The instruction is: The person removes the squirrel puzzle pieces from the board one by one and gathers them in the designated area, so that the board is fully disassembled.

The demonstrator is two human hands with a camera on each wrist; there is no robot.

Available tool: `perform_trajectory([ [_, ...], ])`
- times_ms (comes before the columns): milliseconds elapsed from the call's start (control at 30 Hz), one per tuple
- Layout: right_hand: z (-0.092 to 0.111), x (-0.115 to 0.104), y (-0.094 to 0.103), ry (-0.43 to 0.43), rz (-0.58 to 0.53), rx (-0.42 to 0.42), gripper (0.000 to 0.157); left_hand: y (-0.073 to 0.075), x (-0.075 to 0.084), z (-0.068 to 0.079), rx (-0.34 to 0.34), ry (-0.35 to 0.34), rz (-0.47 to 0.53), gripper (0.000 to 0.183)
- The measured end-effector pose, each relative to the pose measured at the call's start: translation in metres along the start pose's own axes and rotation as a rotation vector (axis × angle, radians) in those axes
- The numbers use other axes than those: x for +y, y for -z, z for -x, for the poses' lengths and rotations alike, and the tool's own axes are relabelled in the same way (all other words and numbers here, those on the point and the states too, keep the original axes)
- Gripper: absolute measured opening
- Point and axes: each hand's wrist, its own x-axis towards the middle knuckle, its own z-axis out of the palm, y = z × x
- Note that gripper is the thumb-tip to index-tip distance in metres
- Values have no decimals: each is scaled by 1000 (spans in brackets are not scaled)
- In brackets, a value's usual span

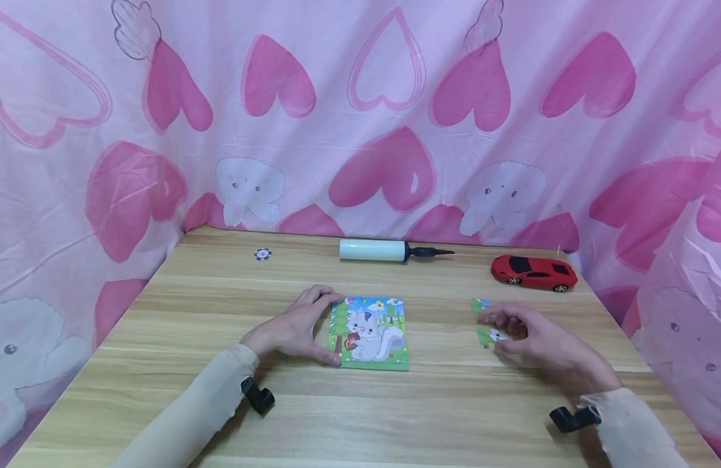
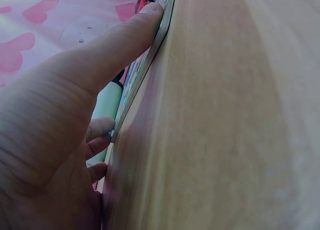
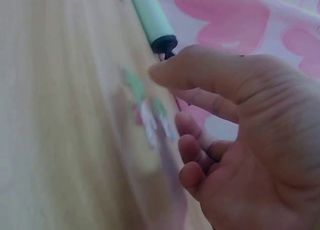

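Note:
A squirrel jigsaw puzzle (image 1: 368, 335) lies flat near the middle of the wooden table. Its left side is held by my left hand (image 1: 296, 328), thumb at the near corner and fingertips at the far one. In the left wrist view, the thumb (image 2: 125, 35) lies along the puzzle's thin edge. Over to the right, my right hand (image 1: 532, 335) hovers by two small jigsaw pieces, a nearer one (image 1: 485, 337) and a farther one (image 1: 477, 304). A gap separates its thumb and forefinger, with nothing between them. The pieces (image 3: 145, 110) look blurred in the right wrist view.
A pale hand pump (image 1: 373, 250) with a black nozzle lies at the back of the table. The red toy car (image 1: 534, 273) stands at the back right, a poker chip (image 1: 262, 254) at the back left. Pink heart-print curtain (image 1: 383, 169) hangs around the table.

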Motion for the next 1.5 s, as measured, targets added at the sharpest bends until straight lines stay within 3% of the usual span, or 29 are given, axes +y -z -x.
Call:
perform_trajectory([
  [233,-15,-25,2,138,32,141,61,0,0,0,4,-9,-1,128],
  [533,-42,-60,-10,207,-17,258,65,-1,1,0,0,0,-8,128],
  [1067,-92,-123,-62,342,-193,167,78,-2,1,0,4,-8,-17,130],
  [1500,-107,-140,-101,366,-258,131,69,-1,0,0,4,-13,1,127],
])
